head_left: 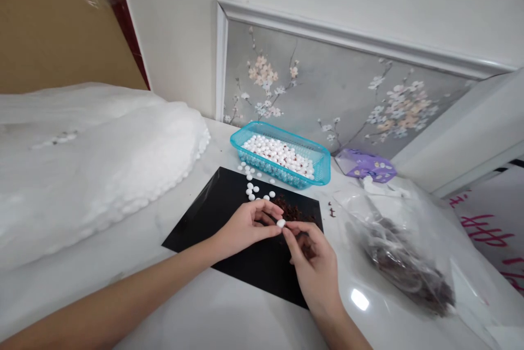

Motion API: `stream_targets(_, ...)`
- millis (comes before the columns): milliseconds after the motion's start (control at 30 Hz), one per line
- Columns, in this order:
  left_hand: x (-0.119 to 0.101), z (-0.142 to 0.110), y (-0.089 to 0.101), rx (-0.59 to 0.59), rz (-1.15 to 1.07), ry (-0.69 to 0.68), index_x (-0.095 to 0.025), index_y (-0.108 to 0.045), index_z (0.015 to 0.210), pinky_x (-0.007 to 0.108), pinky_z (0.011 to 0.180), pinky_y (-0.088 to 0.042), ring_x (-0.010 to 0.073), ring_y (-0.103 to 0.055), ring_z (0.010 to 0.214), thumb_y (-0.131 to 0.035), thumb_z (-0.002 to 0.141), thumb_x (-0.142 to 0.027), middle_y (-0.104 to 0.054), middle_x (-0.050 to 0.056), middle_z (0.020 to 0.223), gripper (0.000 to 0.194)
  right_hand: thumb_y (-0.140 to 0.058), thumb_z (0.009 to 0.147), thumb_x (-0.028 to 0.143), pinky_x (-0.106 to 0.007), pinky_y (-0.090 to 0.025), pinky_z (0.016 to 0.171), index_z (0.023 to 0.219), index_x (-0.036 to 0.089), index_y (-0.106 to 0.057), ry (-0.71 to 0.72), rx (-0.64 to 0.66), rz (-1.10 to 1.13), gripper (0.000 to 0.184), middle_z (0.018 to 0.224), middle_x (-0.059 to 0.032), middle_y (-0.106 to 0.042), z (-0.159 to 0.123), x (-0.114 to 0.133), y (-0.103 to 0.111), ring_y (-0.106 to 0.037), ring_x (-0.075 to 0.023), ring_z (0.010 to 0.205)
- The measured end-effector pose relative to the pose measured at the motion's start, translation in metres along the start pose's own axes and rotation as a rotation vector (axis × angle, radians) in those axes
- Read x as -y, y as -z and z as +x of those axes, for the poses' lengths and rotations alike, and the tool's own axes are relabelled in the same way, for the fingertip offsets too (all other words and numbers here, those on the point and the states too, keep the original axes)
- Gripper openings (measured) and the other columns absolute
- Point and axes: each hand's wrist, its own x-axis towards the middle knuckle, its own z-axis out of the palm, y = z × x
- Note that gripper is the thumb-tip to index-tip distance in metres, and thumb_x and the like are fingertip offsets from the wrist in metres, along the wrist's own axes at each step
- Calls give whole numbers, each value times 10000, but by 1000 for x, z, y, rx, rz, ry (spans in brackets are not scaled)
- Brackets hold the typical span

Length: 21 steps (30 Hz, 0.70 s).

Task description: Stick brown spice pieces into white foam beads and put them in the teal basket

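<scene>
My left hand pinches a small white bead between thumb and fingertips above a black sheet. My right hand meets it from the right, its fingers curled and pressed against the same bead. Loose white beads lie on the sheet's far part, beside a small heap of dark reddish bits. Behind stands a turquoise plastic basket filled with white beads.
A clear plastic bag holding dark brown material lies at the right. A purple packet rests near the wall. A big mound of white fabric fills the left. A floral panel leans against the wall.
</scene>
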Motion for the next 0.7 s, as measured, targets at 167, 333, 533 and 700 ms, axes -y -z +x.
stream_targets(167, -2, -1, -1, 2, -89, 64, -135, -636, 879, 299, 797, -458, 142, -597, 813, -697, 696, -278, -648, 39, 838, 240, -566, 814, 359, -239, -421, 472, 859, 206, -635, 41, 28, 6, 174, 756, -4, -560, -1, -1, 3, -445, -94, 528)
stream_targets(333, -3, -1, 0, 13, -104, 62, -141, -659, 849, 296, 822, -451, 142, -600, 821, -730, 663, -279, -662, 29, 822, 243, -512, 853, 302, -243, -401, 517, 802, 203, -578, 138, 31, -116, 130, 774, -10, -546, 0, -2, 4, -477, -109, 588)
stream_targets(533, 0, 0, 2, 17, -105, 97, -142, -672, 883, 283, 836, -445, 141, -604, 845, -718, 683, -302, -673, 35, 858, 260, -437, 883, 240, -258, -412, 629, 843, 218, -513, 222, 108, -140, 88, 835, -20, -523, -2, -3, 2, -506, -133, 720)
stream_targets(700, -2, 3, 6, -127, -214, 112, -151, -637, 964, 279, 819, -450, 142, -628, 855, -686, 719, -309, -656, 48, 951, 296, -472, 875, 383, -221, -350, 477, 820, 208, -487, -80, 152, 145, 184, 610, 40, -440, -3, 0, 2, -401, -91, 508)
